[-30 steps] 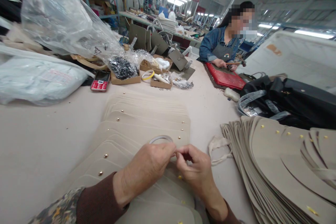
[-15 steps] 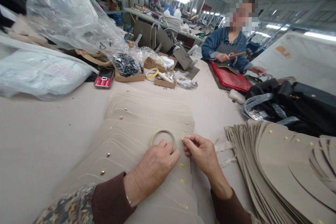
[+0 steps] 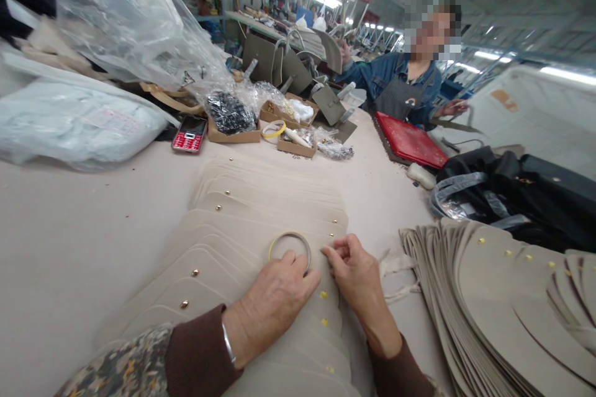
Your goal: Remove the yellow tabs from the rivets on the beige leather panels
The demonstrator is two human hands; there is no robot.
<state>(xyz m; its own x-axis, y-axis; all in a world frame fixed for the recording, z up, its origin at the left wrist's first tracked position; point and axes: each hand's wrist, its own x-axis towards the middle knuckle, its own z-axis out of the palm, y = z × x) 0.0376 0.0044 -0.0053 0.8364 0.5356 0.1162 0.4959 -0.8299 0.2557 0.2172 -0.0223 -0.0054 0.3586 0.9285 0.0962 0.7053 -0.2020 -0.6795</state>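
Note:
Overlapping beige leather-like panels (image 3: 261, 223) lie fanned on the table, with small gold studs (image 3: 195, 272) and small yellow patches (image 3: 325, 322) along their sides. My left hand (image 3: 274, 298) rests closed on the panels, gripping a narrow roll of tape (image 3: 290, 235) that stands up from its fingers. Close by on the right, my right hand (image 3: 356, 273) has thumb and forefinger pinched at a panel's right edge, just below a stud. Whatever is between those fingertips is too small or hidden to make out.
More beige panels (image 3: 488, 285) are stacked at right, near black bags (image 3: 521, 186). Small boxes (image 3: 298, 147), another tape roll (image 3: 274, 129), a red phone (image 3: 190, 134) and plastic bags (image 3: 84, 115) line the back. A co-worker (image 3: 405, 87) is behind a red board (image 3: 412, 139).
My right fingertips have lowered slightly onto the panel edge; the yellow speck seen at them is now hidden. My left hand stays put. The co-worker has raised one arm, holding a grey piece.

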